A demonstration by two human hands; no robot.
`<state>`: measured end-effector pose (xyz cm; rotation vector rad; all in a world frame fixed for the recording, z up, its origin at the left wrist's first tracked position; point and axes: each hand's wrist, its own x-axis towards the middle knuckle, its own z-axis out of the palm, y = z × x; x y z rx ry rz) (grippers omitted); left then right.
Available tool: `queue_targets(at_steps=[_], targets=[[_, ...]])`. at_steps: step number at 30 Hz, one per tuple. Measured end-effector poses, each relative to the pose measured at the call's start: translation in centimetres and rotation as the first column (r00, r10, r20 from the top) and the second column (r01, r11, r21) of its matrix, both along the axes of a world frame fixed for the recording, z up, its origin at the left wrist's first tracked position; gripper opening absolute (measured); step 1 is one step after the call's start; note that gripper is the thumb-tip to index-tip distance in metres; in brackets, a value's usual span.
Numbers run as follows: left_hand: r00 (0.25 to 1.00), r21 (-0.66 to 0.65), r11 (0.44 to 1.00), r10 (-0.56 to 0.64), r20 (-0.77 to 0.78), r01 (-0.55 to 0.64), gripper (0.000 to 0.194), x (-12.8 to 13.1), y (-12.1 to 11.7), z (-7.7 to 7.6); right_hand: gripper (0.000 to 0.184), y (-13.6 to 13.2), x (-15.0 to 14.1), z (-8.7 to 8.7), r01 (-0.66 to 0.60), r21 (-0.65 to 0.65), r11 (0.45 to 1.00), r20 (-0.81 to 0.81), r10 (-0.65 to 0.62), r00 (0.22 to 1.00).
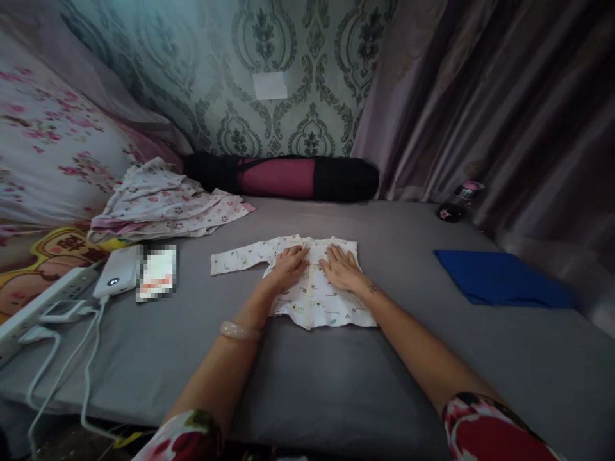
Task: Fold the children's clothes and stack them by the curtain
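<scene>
A small white baby shirt point(312, 298) with a tiny print lies flat on the grey-covered surface point(307, 371). Its left-hand sleeve point(240, 256) is stretched out to the side; no sleeve sticks out on the right-hand side. My left hand point(289, 264) rests on the upper left of the shirt front, fingers extended and pointing inward. On the upper right of the front lies my right hand point(342, 267), palm down with its fingers stretched out. Both hands press on the cloth without gripping anything.
Patterned clothing point(168, 205) is heaped at the back left. Nearer stand a white power bank point(118, 272), a blurred-out card point(157, 274) and a power strip point(48, 307) with cables. A black and pink roll point(283, 177) lies along the wall. At right are a blue folded cloth point(502, 278) and a bottle point(459, 200).
</scene>
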<state>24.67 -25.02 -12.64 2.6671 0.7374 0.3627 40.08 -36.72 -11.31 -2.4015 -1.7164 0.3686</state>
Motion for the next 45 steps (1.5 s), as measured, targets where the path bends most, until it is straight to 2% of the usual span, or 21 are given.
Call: queue_targets(at_steps=[5,11,15,18,21,25,28,37,42,45], targets=[[1.0,0.01,1.0,-0.002,-0.013,0.002,0.048,0.0,0.1,-0.2,0.073,0.0,1.2,-0.2,0.105,-0.019,0.994,0.078,-0.103,0.992],[1.0,0.049,0.999,-0.016,-0.024,0.017,0.048,0.0,0.4,-0.6,0.068,-0.6,2.8,-0.6,0.183,0.026,0.983,0.185,-0.185,0.965],[0.999,0.076,0.997,-0.008,-0.04,0.011,0.048,0.1,0.2,-0.5,0.066,-0.7,3.1,-0.8,0.206,0.038,0.978,0.219,-0.209,0.953],[0.998,0.089,0.996,0.019,-0.061,-0.013,0.047,0.2,-0.2,-0.2,0.064,-0.5,2.8,-0.4,0.225,0.017,0.974,0.244,-0.222,0.944],[0.996,0.119,0.992,0.052,-0.07,-0.044,0.045,0.2,-0.5,0.0,0.06,-0.2,1.8,0.3,0.176,0.034,0.984,0.276,-0.178,0.944],[0.997,0.11,0.994,0.03,-0.066,-0.023,0.046,0.2,-0.4,-0.3,0.057,0.9,-0.1,0.6,-0.034,0.025,0.999,0.206,0.029,0.978],[1.0,0.08,0.997,0.018,0.003,-0.019,0.044,0.2,0.1,-0.7,0.059,1.8,-1.3,0.4,-0.131,0.021,0.991,0.133,0.127,0.983],[0.983,-0.027,0.999,0.027,0.181,-0.023,0.035,0.1,1.5,-0.8,0.057,2.3,-1.8,-0.4,-0.153,0.034,0.988,0.116,0.148,0.982],[0.973,-0.114,0.992,0.073,0.219,-0.048,0.038,-0.4,2.1,-0.6,0.057,2.7,-1.6,-0.7,-0.139,0.029,0.99,0.131,0.134,0.982],[0.964,-0.18,0.98,0.124,0.237,-0.082,0.038,-1.1,2.7,0.1,0.058,2.9,-1.6,-0.4,-0.138,0.0,0.99,0.101,0.137,0.985]])
